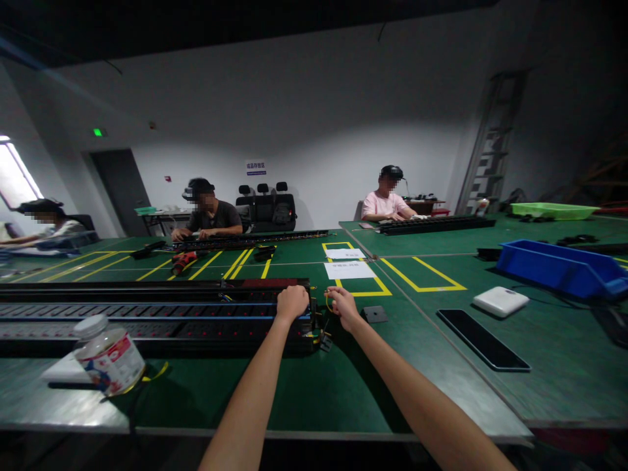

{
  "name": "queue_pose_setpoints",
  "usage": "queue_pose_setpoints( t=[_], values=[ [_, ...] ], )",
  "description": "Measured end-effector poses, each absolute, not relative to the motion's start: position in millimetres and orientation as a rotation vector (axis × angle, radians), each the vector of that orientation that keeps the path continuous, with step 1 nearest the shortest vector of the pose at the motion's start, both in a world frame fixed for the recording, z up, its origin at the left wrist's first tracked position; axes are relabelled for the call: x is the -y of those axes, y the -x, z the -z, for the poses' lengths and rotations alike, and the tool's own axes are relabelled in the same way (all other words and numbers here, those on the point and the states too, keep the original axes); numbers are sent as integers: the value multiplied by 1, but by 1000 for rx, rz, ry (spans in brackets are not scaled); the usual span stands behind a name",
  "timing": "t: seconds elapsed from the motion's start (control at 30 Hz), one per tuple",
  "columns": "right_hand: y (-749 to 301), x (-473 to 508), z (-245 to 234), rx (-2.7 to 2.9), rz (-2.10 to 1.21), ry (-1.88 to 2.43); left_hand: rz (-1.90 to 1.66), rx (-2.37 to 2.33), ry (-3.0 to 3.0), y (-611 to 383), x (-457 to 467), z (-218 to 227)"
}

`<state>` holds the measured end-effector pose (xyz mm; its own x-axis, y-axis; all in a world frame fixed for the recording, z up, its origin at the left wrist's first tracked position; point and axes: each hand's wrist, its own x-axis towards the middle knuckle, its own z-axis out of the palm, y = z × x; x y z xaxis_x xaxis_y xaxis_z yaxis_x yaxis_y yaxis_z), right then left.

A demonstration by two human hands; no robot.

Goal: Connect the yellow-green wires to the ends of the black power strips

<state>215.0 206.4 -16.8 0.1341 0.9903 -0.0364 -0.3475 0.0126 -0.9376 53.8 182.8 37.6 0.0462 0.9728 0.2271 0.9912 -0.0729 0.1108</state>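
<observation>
A long black rail assembly (pixel 196 313), with red dots and a blue strip along it, lies across the table from the left. At its right end, my left hand (pixel 293 302) is closed over the top edge, its fingertips partly hidden. Just off that end, my right hand (pixel 343 306) pinches a thin yellow wire (pixel 327 301), which bows down in a small loop. A small metal bracket (pixel 326 341) hangs at the rail's near corner, below the hands. Beside my right hand lies a flat dark plate (pixel 375 314).
A clear jar (pixel 108 356) stands at front left. On the right are a black tablet (pixel 483 339), a white box (pixel 500 301) and a blue bin (pixel 559 268). Paper sheets (pixel 349 270) and a red power drill (pixel 183 261) lie farther back. Co-workers sit across and at left.
</observation>
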Motion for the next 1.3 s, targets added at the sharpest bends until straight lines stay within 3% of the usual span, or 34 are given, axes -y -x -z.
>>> queue_pose_setpoints(
  t=[1.3],
  values=[
    [-216, -207, 17, 850, -1280, 1009, 394, 2064, 2209, -54, -183, -37]
  ],
)
